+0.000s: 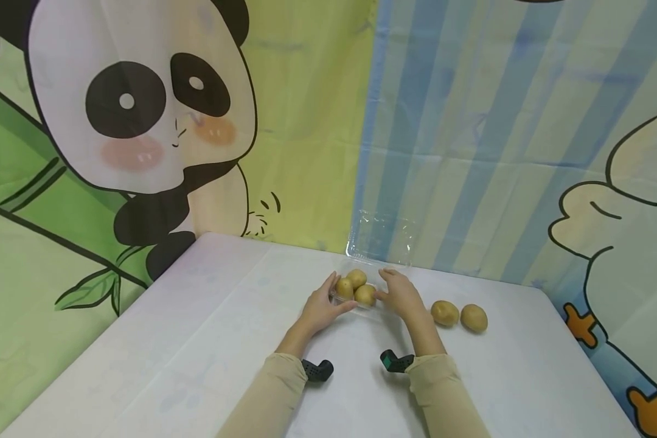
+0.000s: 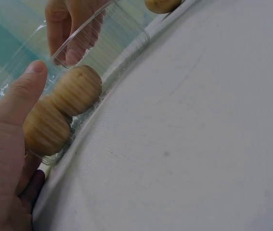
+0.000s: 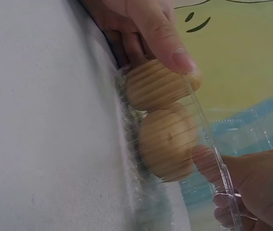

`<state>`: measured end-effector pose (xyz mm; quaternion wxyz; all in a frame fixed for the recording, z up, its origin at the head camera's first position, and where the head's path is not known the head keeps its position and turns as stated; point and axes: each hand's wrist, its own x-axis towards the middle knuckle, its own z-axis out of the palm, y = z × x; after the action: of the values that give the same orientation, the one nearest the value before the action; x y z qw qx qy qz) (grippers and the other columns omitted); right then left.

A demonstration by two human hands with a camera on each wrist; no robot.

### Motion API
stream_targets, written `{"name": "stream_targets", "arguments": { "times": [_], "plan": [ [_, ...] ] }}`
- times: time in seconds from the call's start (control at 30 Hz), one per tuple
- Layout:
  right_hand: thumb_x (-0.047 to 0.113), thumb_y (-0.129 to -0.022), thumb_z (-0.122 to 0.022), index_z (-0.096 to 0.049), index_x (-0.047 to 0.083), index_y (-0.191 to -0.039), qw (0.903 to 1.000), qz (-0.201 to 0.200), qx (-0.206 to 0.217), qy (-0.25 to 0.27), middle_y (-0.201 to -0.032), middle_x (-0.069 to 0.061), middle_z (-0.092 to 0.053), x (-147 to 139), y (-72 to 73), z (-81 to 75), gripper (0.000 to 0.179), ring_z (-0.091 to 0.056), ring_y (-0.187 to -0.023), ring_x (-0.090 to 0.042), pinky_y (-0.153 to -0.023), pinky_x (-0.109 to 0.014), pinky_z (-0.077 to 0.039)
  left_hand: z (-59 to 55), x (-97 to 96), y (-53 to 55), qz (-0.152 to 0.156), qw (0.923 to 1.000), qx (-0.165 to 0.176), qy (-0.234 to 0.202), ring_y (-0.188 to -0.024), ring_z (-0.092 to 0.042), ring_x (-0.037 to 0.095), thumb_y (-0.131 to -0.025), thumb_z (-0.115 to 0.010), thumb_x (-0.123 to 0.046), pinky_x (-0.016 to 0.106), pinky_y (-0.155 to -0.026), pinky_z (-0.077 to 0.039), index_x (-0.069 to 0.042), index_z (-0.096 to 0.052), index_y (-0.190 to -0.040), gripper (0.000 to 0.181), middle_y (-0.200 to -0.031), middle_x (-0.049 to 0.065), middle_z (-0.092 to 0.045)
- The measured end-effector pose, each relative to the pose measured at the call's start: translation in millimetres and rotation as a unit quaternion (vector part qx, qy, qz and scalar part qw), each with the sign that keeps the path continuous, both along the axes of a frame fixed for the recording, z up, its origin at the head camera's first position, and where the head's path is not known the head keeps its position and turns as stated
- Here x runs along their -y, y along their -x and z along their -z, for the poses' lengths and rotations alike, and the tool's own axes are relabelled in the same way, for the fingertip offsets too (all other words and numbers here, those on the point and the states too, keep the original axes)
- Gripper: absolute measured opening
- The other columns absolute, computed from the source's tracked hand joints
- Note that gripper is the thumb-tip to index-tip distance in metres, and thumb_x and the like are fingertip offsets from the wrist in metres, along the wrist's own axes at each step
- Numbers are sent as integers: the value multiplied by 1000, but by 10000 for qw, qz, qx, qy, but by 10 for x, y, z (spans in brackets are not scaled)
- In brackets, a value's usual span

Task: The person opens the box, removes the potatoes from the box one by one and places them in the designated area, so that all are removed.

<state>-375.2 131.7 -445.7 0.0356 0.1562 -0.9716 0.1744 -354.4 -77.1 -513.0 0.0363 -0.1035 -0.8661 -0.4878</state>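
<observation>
A clear plastic hinged container [image 2: 129,43] rests on the table with its lid [image 1: 383,237] raised at the back. Three potatoes [image 1: 365,295] sit together towards its left end. My left hand [image 1: 321,311] grips that end, the thumb along the near rim and the fingers round the side. Inside the right part of the container, my right hand [image 1: 402,296] hangs with loosely bent fingers. Its thumb [image 3: 206,161] is at the nearest potato [image 3: 169,139], seen through the ribbed wall; whether they touch I cannot tell. No potato shows within its grasp.
Two loose potatoes, one [image 1: 444,313] beside the other [image 1: 474,318], lie on the white table [image 1: 224,340] to the right of my right forearm. A printed cloth backdrop [image 1: 312,121] hangs along the table's far edge, behind the lid. Black devices [image 1: 319,370] are worn at both wrists.
</observation>
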Motion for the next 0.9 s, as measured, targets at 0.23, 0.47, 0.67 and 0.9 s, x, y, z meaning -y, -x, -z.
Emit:
{"name": "stream_targets", "arguments": {
  "times": [0.23,0.47,0.67,0.9],
  "plan": [
    [30,-88,-68,-51,3,-136,9989,-237,264,303,-139,-19,-51,50,15,70,58,-45,-130,-39,-108,-54,-37,5,10,14,43,10000,-77,-5,-141,-33,26,-74,-67,-66,45,-116,-29,-15,-18,-153,106,-153,1,-35],
    [34,-84,-71,-53,7,-136,9984,-257,363,339,-129,-15,-60,73,14,89,62,-58,-116,-33,-96,-52,-49,-6,10,19,11,10000,-86,50,-141,-33,26,-73,-67,-67,45,-116,-28,-15,-18,-153,107,-153,1,-34],
    [35,-79,-76,-56,10,-133,9990,-278,315,139,-124,-12,-64,91,23,90,63,-61,-112,-30,-88,-52,-52,6,7,19,-7,10000,-54,74,-142,-32,25,-73,-67,-66,46,-117,-26,-16,-18,-153,107,-153,0,-34],
    [35,-77,-77,-61,11,-128,9990,-261,344,143,-120,-9,-67,100,11,82,58,-62,-109,-29,-83,-54,-53,7,-6,3,-1,10000,-37,-12,-142,-32,26,-74,-68,-64,46,-117,-26,-16,-18,-153,106,-153,0,-35]
  ]
}}
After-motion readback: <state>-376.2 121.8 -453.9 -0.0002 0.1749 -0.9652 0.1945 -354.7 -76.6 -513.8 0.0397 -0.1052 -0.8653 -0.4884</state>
